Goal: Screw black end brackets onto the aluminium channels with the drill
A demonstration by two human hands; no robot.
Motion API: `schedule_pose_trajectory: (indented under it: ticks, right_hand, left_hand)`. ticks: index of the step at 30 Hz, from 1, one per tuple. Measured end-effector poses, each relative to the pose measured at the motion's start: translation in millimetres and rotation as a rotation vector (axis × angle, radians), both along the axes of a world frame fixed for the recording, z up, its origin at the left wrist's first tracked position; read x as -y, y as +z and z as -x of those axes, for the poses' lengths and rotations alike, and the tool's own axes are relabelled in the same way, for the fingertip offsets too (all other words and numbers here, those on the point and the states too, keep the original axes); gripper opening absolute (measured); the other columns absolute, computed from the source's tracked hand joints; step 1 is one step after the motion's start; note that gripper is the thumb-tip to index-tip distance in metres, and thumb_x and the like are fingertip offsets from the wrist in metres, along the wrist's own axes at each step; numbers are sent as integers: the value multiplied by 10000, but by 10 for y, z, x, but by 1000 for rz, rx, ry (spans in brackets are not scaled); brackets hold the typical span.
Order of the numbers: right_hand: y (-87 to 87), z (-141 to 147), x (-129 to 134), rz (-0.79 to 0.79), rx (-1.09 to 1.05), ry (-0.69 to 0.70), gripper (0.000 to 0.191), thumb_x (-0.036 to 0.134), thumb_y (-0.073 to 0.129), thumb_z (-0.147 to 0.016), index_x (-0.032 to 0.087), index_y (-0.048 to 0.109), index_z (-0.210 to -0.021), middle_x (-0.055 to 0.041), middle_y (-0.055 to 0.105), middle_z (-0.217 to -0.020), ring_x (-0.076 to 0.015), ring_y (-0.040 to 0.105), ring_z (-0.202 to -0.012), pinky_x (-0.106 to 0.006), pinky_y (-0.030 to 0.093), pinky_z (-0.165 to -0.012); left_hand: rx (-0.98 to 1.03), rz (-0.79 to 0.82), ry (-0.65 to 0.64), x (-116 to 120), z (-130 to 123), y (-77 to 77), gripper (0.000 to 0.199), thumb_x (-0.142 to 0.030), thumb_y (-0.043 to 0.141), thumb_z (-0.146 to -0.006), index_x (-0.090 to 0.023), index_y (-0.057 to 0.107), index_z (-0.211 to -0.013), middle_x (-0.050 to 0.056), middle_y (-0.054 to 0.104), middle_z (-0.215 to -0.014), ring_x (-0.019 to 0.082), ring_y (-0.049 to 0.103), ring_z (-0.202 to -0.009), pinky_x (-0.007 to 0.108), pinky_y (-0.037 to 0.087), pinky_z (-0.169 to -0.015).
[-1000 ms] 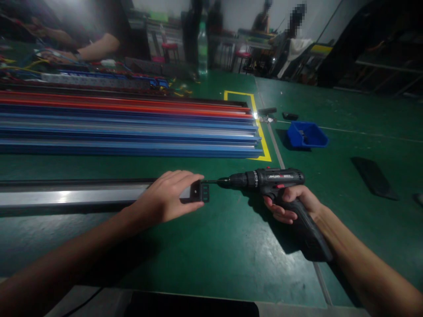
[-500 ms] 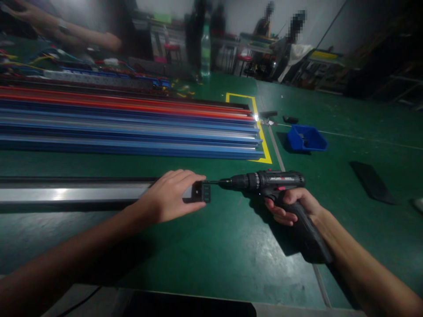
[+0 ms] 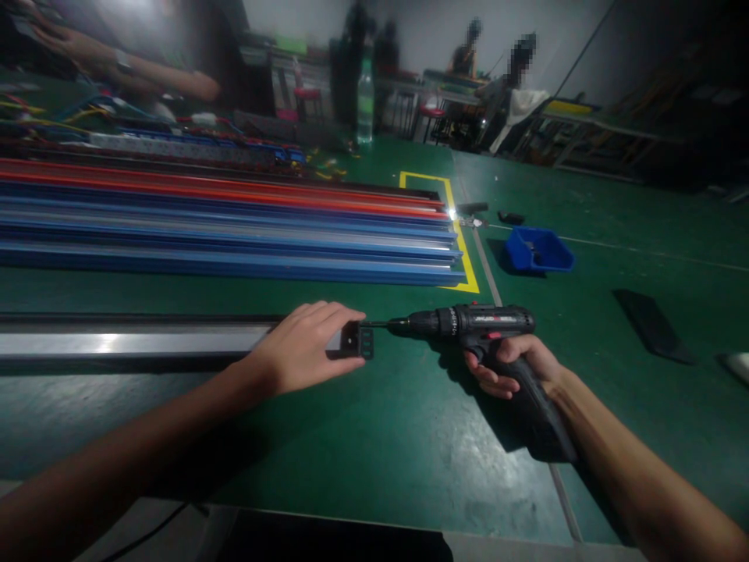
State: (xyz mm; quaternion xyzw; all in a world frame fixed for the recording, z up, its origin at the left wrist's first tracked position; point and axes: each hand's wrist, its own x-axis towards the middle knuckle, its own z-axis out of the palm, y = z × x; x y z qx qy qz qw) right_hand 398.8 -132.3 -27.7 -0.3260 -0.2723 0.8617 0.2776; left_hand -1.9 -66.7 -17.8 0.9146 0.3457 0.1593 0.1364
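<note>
A long metal rail point(image 3: 134, 341) with a silver face and dark edges lies along the near side of the table. My left hand point(image 3: 310, 343) straddles its right end, fingers and thumb closed on a black slotted end cap point(image 3: 366, 342). My right hand point(image 3: 515, 367) is wrapped round the grip of a black cordless drill point(image 3: 468, 320), index finger by the trigger. The drill points left, and its thin bit point(image 3: 380, 323) meets the upper corner of the end cap. Whether a screw sits at the tip is too small to tell.
Blue rails point(image 3: 234, 254) and red rails point(image 3: 234, 183) lie behind, ending near yellow tape point(image 3: 468, 269). Right of them are a blue bin point(image 3: 538, 251) and a flat black piece point(image 3: 652, 326). A bottle point(image 3: 365, 101) and a co-worker's arm point(image 3: 164, 74) are at the back.
The view has shifted slightly. My left hand stays on the end cap, and the drill is a touch further left, with its bit still at the cap's corner.
</note>
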Motion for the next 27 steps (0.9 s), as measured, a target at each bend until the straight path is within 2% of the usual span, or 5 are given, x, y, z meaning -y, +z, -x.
schedule_pose_trajectory:
  ticks: [6, 15, 27]
  right_hand:
    - [-84, -59, -14, -9, -116, 18, 429, 222, 570, -761, -17, 731, -1079, -105, 680, -765, -103, 481, -462, -258, 466, -501]
    - [-40, -38, -16, -31, -85, 39, 378, 232, 583, -758, 33, 724, -1047, -63, 669, -744, -79, 474, -453, -228, 484, -510]
    - [26, 0, -5, 10, -6, -11, 313, 248, 623, -720, 73, 729, -957, -48, 657, -698, -77, 446, -424, -230, 433, -471]
  left_hand:
    - [-4, -16, -14, -8, 6, -9, 598, -576, 679, -940, -217, 584, -1408, 111, 689, -1330, 294, 655, -1188, 481, 511, -1016]
    - [-2, -31, -2, 10, -16, 4, 600, -565, 681, -939, -194, 602, -1403, 124, 688, -1345, 307, 647, -1225, 468, 513, -1014]
    - [-7, -31, -8, 10, -16, 7, 589, -567, 681, -944, -206, 591, -1402, 118, 681, -1356, 300, 645, -1220, 457, 502, -1006]
